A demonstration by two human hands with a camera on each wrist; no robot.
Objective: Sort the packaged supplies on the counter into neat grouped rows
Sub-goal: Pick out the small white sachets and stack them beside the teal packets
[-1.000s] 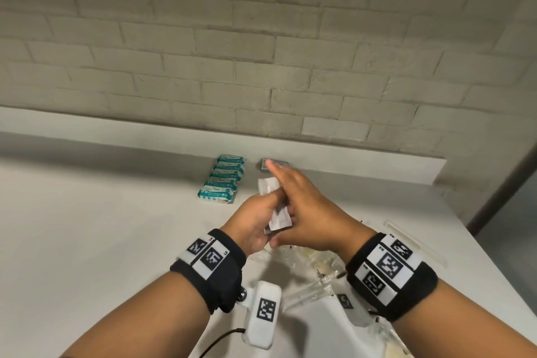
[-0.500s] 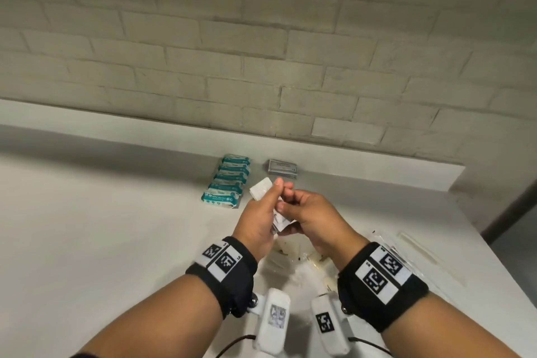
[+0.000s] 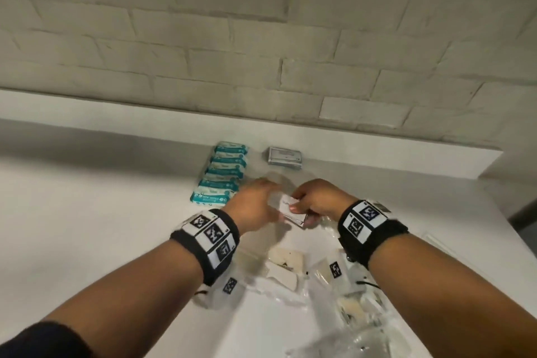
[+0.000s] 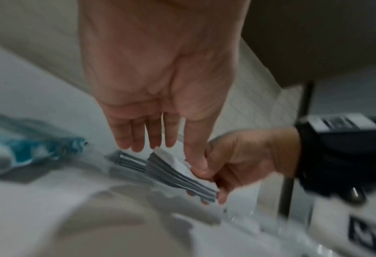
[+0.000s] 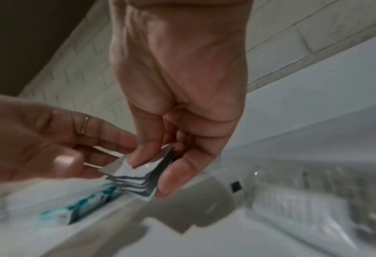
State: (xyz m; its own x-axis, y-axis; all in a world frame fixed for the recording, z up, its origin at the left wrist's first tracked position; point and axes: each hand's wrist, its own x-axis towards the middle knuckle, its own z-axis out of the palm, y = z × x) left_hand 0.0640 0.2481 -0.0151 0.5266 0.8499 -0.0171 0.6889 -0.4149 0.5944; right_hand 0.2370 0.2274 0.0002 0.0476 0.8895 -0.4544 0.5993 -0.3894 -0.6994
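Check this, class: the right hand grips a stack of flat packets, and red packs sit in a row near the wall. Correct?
Not quite. The packs in the row are teal, not red; the head view shows it. The right hand does grip the stack of packets.

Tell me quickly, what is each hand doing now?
Left hand: open, fingers straight, holding nothing.
Right hand: pinching a stack of flat packets.

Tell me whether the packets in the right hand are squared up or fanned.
Fanned: the flat packets pinched in the right hand show staggered, offset edges.
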